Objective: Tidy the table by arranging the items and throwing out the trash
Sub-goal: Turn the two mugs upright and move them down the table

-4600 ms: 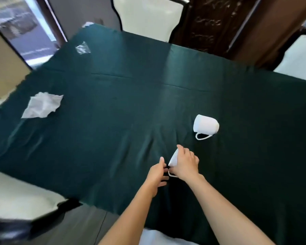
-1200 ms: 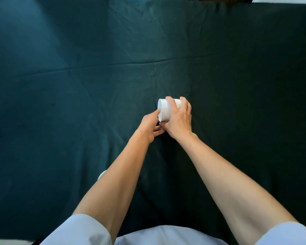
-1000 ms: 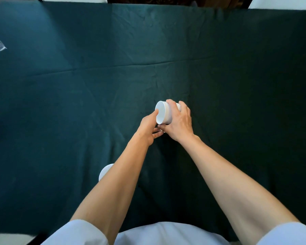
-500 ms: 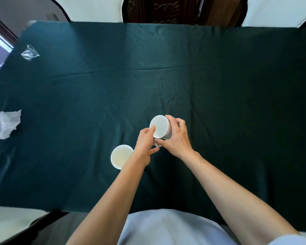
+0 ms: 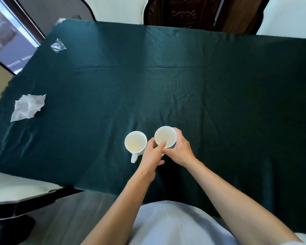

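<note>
Two white mugs are seen upright on the worktop [image 5: 184,85], which is covered by a dark green cloth. The right mug [image 5: 165,136] is clasped by the right hand [image 5: 179,149], whose fingers are wrapped round its far and right side, and it is also touched at its near rim by the thumb of the left hand [image 5: 151,154]. The left hand is thus closed partly against that mug, its fingers curled beneath; how firmly it is gripped cannot be told. Whether this mug is resting on the cloth or lifted slightly cannot be told. The left mug [image 5: 135,142] is set just beside it at nine o'clock, with its handle turned toward six o'clock, and is apart from the right mug; it appears to be brushed by the left hand's knuckles, though contact is uncertain. Both mugs are shown empty inside. A crumpled white tissue [image 5: 27,107] is lying well apart at ten o'clock near the worktop's left edge, and a crumpled clear plastic wrapper [image 5: 58,45] is lying farther off at eleven o'clock
</note>
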